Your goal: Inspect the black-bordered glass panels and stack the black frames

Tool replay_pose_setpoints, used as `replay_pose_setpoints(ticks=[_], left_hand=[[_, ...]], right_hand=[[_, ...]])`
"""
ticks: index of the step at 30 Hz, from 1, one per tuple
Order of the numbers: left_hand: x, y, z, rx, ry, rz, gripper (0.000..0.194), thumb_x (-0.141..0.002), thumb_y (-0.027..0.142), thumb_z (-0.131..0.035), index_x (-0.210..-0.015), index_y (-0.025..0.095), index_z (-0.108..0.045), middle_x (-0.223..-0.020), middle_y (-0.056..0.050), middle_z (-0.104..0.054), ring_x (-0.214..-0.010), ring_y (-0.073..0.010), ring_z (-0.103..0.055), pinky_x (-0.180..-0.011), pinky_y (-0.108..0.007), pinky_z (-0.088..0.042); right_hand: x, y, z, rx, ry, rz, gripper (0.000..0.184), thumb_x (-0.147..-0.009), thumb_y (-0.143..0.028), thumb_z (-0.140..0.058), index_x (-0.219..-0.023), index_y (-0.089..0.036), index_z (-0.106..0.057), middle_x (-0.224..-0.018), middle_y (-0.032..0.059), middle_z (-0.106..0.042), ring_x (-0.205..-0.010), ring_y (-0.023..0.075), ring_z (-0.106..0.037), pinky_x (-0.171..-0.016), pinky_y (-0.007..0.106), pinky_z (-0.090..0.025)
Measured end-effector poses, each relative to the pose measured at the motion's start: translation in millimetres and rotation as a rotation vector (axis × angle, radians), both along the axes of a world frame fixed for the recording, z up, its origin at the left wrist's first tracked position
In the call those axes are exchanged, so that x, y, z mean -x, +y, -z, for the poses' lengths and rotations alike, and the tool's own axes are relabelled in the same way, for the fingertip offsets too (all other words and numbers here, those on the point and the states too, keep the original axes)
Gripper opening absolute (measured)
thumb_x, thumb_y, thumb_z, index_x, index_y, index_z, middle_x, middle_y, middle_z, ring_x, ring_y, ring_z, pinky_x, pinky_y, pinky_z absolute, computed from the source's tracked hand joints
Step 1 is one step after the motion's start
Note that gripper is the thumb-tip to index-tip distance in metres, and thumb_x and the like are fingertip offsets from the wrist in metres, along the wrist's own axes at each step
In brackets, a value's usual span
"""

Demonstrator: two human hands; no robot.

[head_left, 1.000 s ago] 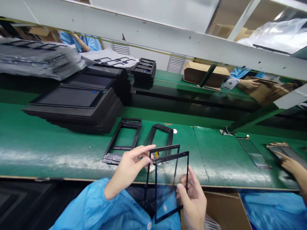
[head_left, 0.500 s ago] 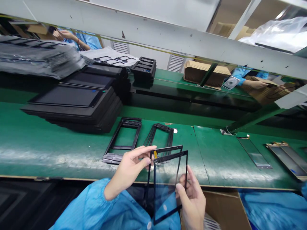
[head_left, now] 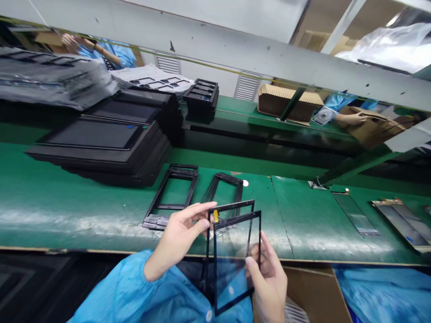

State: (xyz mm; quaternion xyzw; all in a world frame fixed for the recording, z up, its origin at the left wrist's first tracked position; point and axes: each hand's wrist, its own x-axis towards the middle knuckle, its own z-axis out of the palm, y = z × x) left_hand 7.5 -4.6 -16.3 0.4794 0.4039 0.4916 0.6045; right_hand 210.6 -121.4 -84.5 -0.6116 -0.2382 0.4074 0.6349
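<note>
Edges are where we grip, as our head view shows: our right hand (head_left: 269,282) pinches the right side of a clear panel (head_left: 232,264) with a black border, its thumb on the near face and the fingers behind. Our left hand (head_left: 182,233) is likewise closed to a narrow pinch, at the upper left corner of a dark-bordered frame (head_left: 232,206) just behind that panel, near an orange tab (head_left: 216,216). We probably hold both by their rims so that our fingers stay off most of the see-through middle, and tilted up in front of us so that we can look them over. We cannot tell whether the two pieces touch, nor whether the rear one has a pane. Both are above the front edge of the green desk (head_left: 101,202). Beyond them, two stacks of black frames (head_left: 183,170) (head_left: 229,179) lie side by side, likely there for an easy reach. Dark screens (head_left: 90,132) lie flat on piled black trays (head_left: 144,157) to our left, where the trays probably guard their faces. To our right, a thin panel (head_left: 357,215) lies on the desk, apart from more panels (head_left: 400,220) farther right.
</note>
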Motion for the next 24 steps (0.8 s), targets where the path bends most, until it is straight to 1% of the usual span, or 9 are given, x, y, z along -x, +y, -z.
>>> replay_pose_setpoints(ticks=[5, 8, 10, 13, 16, 20, 24], left_hand=[[-1, -1, -1.6, -0.007, 0.028, 0.003, 0.031, -0.085, 0.026, -0.084, -0.116, 0.022, -0.087, -0.083, -0.006, -0.076, -0.068, -0.0172, -0.069, -0.060, -0.025, -0.061], [-2, -2, -2.5, -0.013, 0.043, 0.027, 0.030, -0.085, 0.026, -0.083, -0.115, 0.023, -0.088, -0.076, -0.004, -0.073, -0.064, -0.0158, -0.067, -0.060, -0.026, -0.061], [-2, -2, -2.3, -0.003, 0.049, 0.039, 0.031, -0.085, 0.026, -0.083, -0.116, 0.023, -0.087, -0.075, -0.004, -0.074, -0.065, -0.0160, -0.067, -0.061, -0.025, -0.061], [-3, -2, -1.1, 0.054, 0.036, 0.060, 0.035, -0.084, 0.029, -0.085, -0.118, 0.021, -0.087, -0.079, -0.006, -0.076, -0.071, -0.0181, -0.069, -0.061, -0.025, -0.062], [-4, -3, 1.8, 0.112, -0.002, 0.074, 0.039, -0.083, 0.031, -0.087, -0.120, 0.020, -0.086, -0.080, -0.006, -0.076, -0.072, -0.0185, -0.070, -0.060, -0.025, -0.062], [-4, -4, 9.1, 0.176, -0.074, 0.074, 0.041, -0.082, 0.032, -0.090, -0.122, 0.023, -0.085, -0.083, -0.006, -0.076, -0.072, -0.0161, -0.069, -0.060, -0.022, -0.061], [-4, -2, 15.9, 0.240, -0.130, 0.079, 0.045, -0.081, 0.033, -0.092, -0.125, 0.024, -0.083, -0.086, -0.006, -0.078, -0.074, -0.0161, -0.071, -0.061, -0.021, -0.062]], right_hand=[[0, 3, -1.9, -0.033, -0.012, 0.010, 0.079, -0.080, -0.042, -0.091, -0.151, -0.021, -0.063, -0.095, 0.0064, -0.074, -0.071, 0.0166, -0.064, -0.055, 0.024, -0.056], [0, 6, -4.5, -0.014, -0.033, -0.009, 0.076, -0.082, -0.041, -0.089, -0.151, -0.022, -0.063, -0.096, 0.0059, -0.073, -0.074, 0.0174, -0.065, -0.058, 0.025, -0.057], [-1, 7, -5.9, 0.003, -0.041, -0.024, 0.076, -0.083, -0.041, -0.087, -0.152, -0.023, -0.062, -0.096, 0.0050, -0.073, -0.074, 0.0171, -0.065, -0.058, 0.025, -0.057], [-1, 9, -6.9, 0.010, -0.030, -0.042, 0.076, -0.084, -0.042, -0.087, -0.154, -0.026, -0.060, -0.097, 0.0030, -0.071, -0.071, 0.0153, -0.064, -0.057, 0.024, -0.056], [-1, 10, -8.0, 0.009, -0.025, -0.059, 0.076, -0.084, -0.041, -0.087, -0.153, -0.028, -0.060, -0.095, 0.0009, -0.071, -0.071, 0.0147, -0.063, -0.056, 0.023, -0.055], [0, 10, -12.4, 0.035, -0.063, -0.047, 0.076, -0.085, -0.042, -0.086, -0.155, -0.026, -0.059, -0.096, 0.0014, -0.071, -0.072, 0.0146, -0.064, -0.059, 0.024, -0.056], [-2, 11, -15.5, 0.060, -0.075, -0.077, 0.077, -0.085, -0.046, -0.086, -0.154, -0.026, -0.060, -0.096, 0.0015, -0.071, -0.072, 0.0147, -0.064, -0.056, 0.022, -0.054]])
